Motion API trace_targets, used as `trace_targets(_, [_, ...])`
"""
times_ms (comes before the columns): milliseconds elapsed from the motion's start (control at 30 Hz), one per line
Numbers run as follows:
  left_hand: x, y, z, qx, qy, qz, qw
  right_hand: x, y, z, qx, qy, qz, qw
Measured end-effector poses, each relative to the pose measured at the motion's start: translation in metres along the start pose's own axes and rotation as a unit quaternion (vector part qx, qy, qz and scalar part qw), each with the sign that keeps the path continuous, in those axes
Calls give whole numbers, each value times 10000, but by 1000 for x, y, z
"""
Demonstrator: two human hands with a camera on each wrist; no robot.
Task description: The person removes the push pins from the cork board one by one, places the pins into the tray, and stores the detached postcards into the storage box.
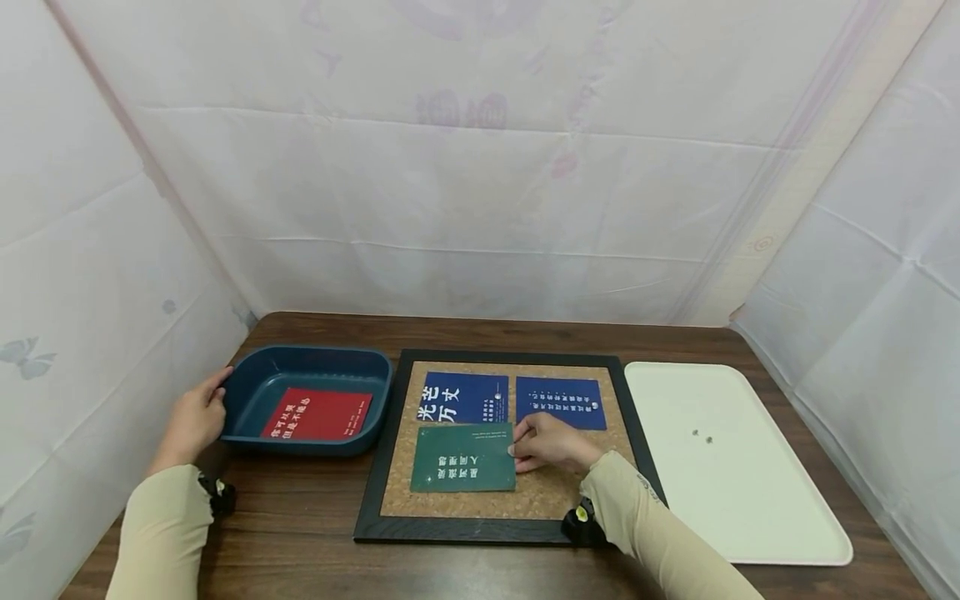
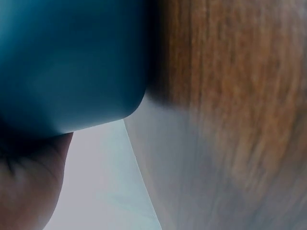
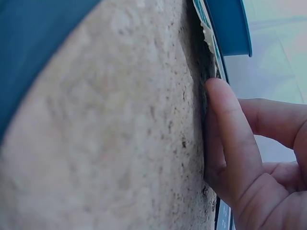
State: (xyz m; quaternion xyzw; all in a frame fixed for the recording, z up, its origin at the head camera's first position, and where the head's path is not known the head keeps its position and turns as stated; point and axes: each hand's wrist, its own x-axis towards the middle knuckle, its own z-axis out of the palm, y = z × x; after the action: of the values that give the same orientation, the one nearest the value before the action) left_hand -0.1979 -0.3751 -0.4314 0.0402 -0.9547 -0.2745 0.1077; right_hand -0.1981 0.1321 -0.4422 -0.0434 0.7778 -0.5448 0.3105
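My right hand pinches the right edge of a green card with white lettering, low over the cork board. In the right wrist view, thumb and fingers meet at the card's edge, close to the cork surface. Two blue cards lie on the board's upper part, one at left and one at right. At the left, my left hand grips the rim of a dark blue basin. Inside this basin lies a red card. The left wrist view shows only part of that hand against the basin wall.
A black frame borders the cork board. To its right lies a cream tray with two tiny pieces on it. All stand on a dark wooden table, with white sheeting hung behind and at the sides.
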Motion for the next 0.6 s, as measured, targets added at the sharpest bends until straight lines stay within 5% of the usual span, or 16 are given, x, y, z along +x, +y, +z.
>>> trace_targets(367, [-3,2,-1,-74,-333,-297,9990,-1,-3,1,-190,65,-14,9998])
trace_targets(600, [-2,0,1,-69,-271,-264,9993,-2,-5,0,-158,31,-98,9998])
